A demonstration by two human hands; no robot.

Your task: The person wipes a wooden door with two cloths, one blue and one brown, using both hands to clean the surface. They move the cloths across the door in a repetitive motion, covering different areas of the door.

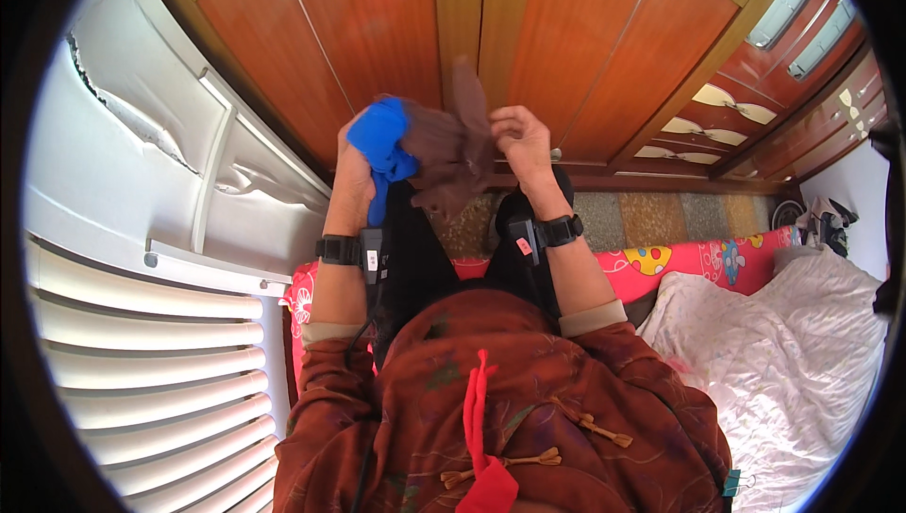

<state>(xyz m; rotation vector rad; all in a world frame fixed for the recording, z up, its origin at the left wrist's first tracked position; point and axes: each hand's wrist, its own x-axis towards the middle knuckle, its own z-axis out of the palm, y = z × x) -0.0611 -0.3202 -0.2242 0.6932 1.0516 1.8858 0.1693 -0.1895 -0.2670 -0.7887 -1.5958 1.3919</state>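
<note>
My left hand [352, 174] grips a bunched bright blue cloth [382, 136], and one strip of it hangs down along the wrist. A thin brown cloth [446, 148], blurred by motion, spreads out to the right of the blue one. Whether the two cloths are joined cannot be made out. My right hand [522, 143] is at the brown cloth's right edge with its fingers curled. Its fingertips meet the cloth's outline, but the blur hides whether they pinch it. Both cloths are in the air above my knees.
Wooden wardrobe doors [382, 24] stand close in front. A white radiator or slatted panel [156, 343] and a torn white panel [120, 88] are at left. I sit on a pink patterned bed edge [679, 265]; a rumpled white quilt [778, 329] lies at right. Shoes [824, 223] are beyond it.
</note>
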